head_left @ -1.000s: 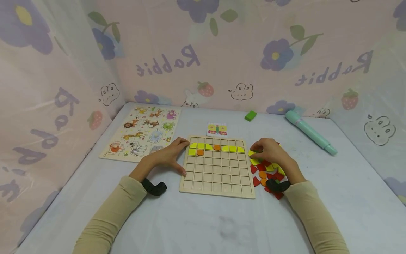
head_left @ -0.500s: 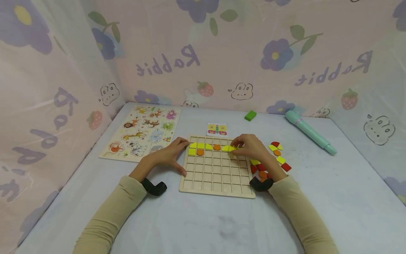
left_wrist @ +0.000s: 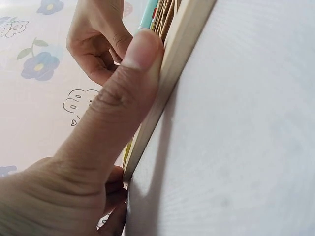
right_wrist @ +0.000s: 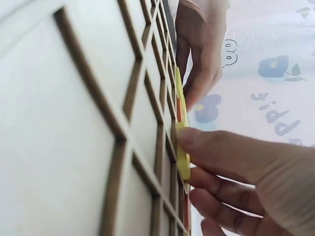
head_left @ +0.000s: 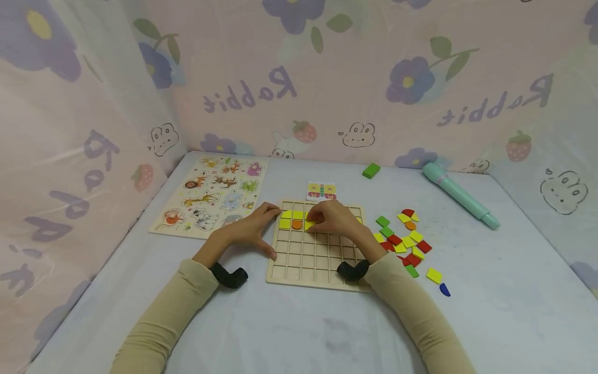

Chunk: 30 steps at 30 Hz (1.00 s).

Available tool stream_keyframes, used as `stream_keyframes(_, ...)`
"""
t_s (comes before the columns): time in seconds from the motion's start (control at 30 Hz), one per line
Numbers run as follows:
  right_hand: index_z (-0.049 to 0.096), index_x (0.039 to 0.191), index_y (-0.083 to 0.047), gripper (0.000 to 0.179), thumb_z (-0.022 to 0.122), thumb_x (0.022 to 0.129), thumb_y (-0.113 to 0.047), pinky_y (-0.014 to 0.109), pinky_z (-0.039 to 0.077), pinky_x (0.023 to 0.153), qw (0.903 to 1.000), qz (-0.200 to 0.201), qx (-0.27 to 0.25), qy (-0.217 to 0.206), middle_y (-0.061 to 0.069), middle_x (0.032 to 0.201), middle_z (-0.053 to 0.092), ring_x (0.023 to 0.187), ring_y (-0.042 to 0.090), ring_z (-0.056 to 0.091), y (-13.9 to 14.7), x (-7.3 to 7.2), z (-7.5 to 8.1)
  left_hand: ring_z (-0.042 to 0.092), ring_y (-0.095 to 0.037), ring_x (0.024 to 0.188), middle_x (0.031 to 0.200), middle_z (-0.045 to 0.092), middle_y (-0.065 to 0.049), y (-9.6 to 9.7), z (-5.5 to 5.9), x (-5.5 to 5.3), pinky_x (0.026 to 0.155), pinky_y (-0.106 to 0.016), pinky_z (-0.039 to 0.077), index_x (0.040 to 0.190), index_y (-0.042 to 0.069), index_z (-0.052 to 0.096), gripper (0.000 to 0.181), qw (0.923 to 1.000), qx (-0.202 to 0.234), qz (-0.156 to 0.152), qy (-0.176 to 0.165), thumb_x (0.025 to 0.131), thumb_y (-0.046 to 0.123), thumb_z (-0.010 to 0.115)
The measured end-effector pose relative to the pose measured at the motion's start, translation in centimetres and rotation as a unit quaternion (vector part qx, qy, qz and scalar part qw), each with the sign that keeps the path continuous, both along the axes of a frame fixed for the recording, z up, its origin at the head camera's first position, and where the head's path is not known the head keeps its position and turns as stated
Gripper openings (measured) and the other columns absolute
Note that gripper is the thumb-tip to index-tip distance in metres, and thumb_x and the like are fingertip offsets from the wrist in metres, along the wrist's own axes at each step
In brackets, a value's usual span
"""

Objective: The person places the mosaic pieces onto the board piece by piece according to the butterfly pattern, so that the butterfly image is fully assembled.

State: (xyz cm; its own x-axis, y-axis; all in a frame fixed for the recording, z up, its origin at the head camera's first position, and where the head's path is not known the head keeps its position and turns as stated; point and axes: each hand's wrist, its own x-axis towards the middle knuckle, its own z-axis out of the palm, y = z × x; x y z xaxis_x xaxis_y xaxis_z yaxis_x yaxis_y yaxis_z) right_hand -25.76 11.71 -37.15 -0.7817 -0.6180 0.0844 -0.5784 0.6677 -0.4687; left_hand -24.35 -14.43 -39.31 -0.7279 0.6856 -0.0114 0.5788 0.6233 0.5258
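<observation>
A wooden grid board (head_left: 322, 259) lies on the table, with yellow tiles (head_left: 285, 223) and an orange disc (head_left: 296, 224) in its upper rows. My left hand (head_left: 249, 227) rests along the board's left edge, thumb and fingers spread wide apart. In the left wrist view its thumb (left_wrist: 118, 93) presses on the rim. Over the upper middle of the grid, my right hand (head_left: 334, 219) pinches a yellow tile (right_wrist: 183, 152) between thumb and fingers, at the second row. That hand hides part of the top row.
Loose red, yellow, green and orange tiles (head_left: 413, 249) lie right of the board, a blue one (head_left: 445, 290) nearest me. Behind it are a butterfly pattern card (head_left: 321, 191) and a green block (head_left: 371, 171). An animal puzzle (head_left: 201, 200) lies left, a teal pen-shaped device (head_left: 460, 196) far right.
My right hand has moved left from the loose tiles across the board to its upper middle, carrying a yellow tile. The left hand stays at the board's edge.
</observation>
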Motion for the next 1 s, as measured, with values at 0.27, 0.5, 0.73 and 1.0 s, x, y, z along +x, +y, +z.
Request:
stream_keyframes(0.27,0.072,0.092,-0.007,0.021,0.078,0.076,-0.020,0.025,0.050,0.068,0.9997,0.001,-0.024,-0.003,0.001,0.086,0.068,0.073,0.010,0.058,-0.2,-0.1,-0.3,0.026,-0.026,0.134,0.141,0.025,-0.012,0.0,0.1,0.0,0.110,-0.041,0.026,0.144,-0.001,0.026,0.117,1.0000,0.003,0.002,-0.004,0.057,0.054,0.083)
stream_keyframes(0.5,0.072,0.095,-0.005,0.022,0.077,0.078,-0.017,0.026,0.051,0.067,0.9987,0.011,-0.050,0.004,0.002,0.086,0.069,0.073,0.010,0.060,0.6,-0.1,-0.1,0.027,-0.026,0.133,0.140,0.026,-0.013,0.0,0.1,0.1,0.110,-0.041,0.026,0.144,-0.001,0.027,0.116,1.0000,0.003,0.002,0.001,0.058,0.053,0.083)
stream_keyframes(0.73,0.071,0.092,-0.006,0.015,0.074,0.080,-0.016,0.028,0.047,0.063,0.9965,-0.058,-0.054,0.025,0.000,0.080,0.065,0.070,0.014,0.055,5.4,-0.1,0.9,0.028,-0.026,0.133,0.140,0.026,-0.013,0.0,0.2,0.3,0.110,-0.041,0.027,0.143,-0.001,0.027,0.116,1.0000,0.002,0.000,0.005,0.057,0.053,0.084)
stream_keyframes(1.0,0.069,0.096,-0.004,0.022,0.072,0.082,-0.021,0.033,0.045,0.069,0.9808,-0.195,0.002,0.006,0.008,0.087,0.063,0.080,0.023,0.053,12.3,0.8,1.4,0.028,-0.027,0.133,0.141,0.026,-0.014,0.1,0.3,0.3,0.110,-0.042,0.027,0.143,-0.001,0.027,0.117,1.0000,0.000,0.001,0.005,0.057,0.053,0.083)
